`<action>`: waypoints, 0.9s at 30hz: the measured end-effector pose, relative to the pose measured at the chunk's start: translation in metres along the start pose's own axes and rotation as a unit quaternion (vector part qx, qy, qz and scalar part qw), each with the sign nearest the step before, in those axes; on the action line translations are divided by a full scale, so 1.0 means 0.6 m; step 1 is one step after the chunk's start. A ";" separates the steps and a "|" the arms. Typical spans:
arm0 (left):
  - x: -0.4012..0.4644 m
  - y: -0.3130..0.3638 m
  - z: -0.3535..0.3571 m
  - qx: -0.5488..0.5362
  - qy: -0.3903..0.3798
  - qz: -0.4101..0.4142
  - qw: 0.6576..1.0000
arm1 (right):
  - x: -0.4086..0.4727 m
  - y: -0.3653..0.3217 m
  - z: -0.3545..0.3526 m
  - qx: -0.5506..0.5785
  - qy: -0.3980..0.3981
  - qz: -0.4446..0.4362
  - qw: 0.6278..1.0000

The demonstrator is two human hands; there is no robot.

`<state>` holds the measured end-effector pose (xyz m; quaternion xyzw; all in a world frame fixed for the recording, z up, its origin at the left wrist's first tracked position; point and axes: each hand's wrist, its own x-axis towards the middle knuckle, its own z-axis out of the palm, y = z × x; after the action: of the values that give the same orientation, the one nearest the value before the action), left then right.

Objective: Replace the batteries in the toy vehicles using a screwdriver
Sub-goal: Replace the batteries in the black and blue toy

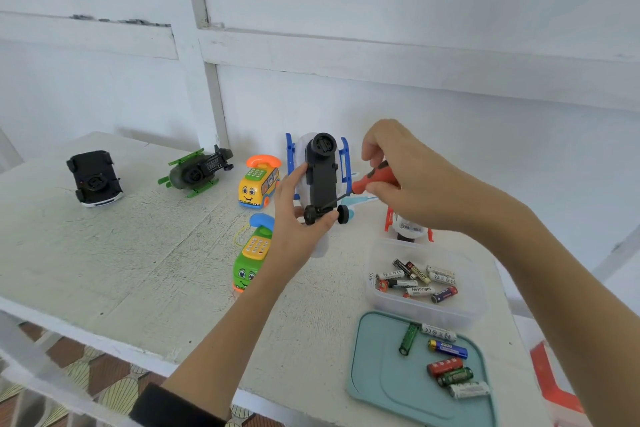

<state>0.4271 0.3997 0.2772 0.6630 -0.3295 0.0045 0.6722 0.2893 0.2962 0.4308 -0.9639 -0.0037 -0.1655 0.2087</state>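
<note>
Above the battery tub point(425, 302), left hand point(300, 218) grips the light, rigid toy helicopter point(322, 180) by its belly; right hand point(405, 180) pinches the screwdriver point(374, 180), tip seemingly at a screw.

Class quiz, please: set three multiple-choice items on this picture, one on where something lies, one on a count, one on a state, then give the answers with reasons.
1. Where is the teal lid?
A. nearer the camera than the tub
B. by the black car
C. under the yellow bus

2. How many batteries lie on the lid?
A. two
B. six
C. ten

3. How is the screwdriver?
A. on the table
B. in the tub
C. gripped by the right hand

Answers: A, it lies just before the tub; B, six are countable; C, fingers curl round its orange handle while the left hand holds the helicopter.
</note>
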 end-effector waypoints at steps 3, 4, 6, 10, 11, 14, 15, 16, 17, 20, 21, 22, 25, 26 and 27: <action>-0.003 0.002 0.003 -0.004 -0.006 0.005 1.000 | 0.005 -0.001 0.000 -0.021 0.006 0.043 0.999; -0.005 0.003 0.005 -0.007 -0.006 0.005 1.000 | 0.008 -0.002 0.001 -0.040 0.019 0.074 0.996; -0.009 0.002 0.009 -0.011 -0.006 0.000 1.000 | 0.013 -0.001 0.003 -0.110 0.039 0.115 0.987; -0.013 -0.004 0.009 -0.013 -0.008 -0.003 1.000 | 0.002 -0.005 -0.004 -0.050 0.022 0.062 0.997; -0.014 -0.004 0.009 -0.016 -0.007 -0.007 1.000 | -0.003 -0.010 -0.006 0.025 -0.007 0.043 0.999; -0.016 -0.001 0.008 -0.017 -0.003 -0.011 1.000 | -0.005 -0.012 -0.001 0.069 0.001 0.000 0.998; -0.016 0.000 0.008 -0.014 -0.005 -0.007 1.000 | -0.002 -0.009 0.004 0.046 0.034 0.005 0.998; -0.016 0.000 0.007 -0.010 -0.006 -0.001 1.000 | 0.001 -0.009 0.009 0.007 0.064 0.024 0.998; -0.017 0.000 0.006 -0.008 -0.008 0.002 1.000 | 0.004 -0.010 0.013 -0.054 0.087 0.050 0.993; -0.019 0.000 0.001 -0.023 -0.006 -0.009 1.000 | 0.001 0.004 0.023 -0.218 0.094 0.104 0.966; -0.020 -0.001 -0.002 -0.028 -0.002 -0.016 0.999 | -0.004 0.009 0.025 -0.194 0.091 0.089 0.973; -0.020 -0.002 -0.005 -0.032 0.001 -0.022 0.999 | -0.009 0.014 0.025 -0.125 0.087 0.055 0.987; -0.022 -0.005 -0.012 -0.034 0.002 -0.032 0.999 | -0.016 0.016 0.023 0.051 0.050 0.002 0.997; -0.023 -0.004 -0.013 -0.033 -0.003 -0.031 0.999 | -0.016 0.017 0.026 0.066 0.059 0.010 0.996; -0.024 -0.003 -0.014 -0.032 -0.009 -0.027 0.999 | -0.016 0.016 0.030 0.068 0.083 0.023 0.994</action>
<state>0.4201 0.4131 0.2696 0.6500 -0.3177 -0.0301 0.6897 0.2866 0.2951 0.4082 -0.9301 0.0250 -0.2397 0.2770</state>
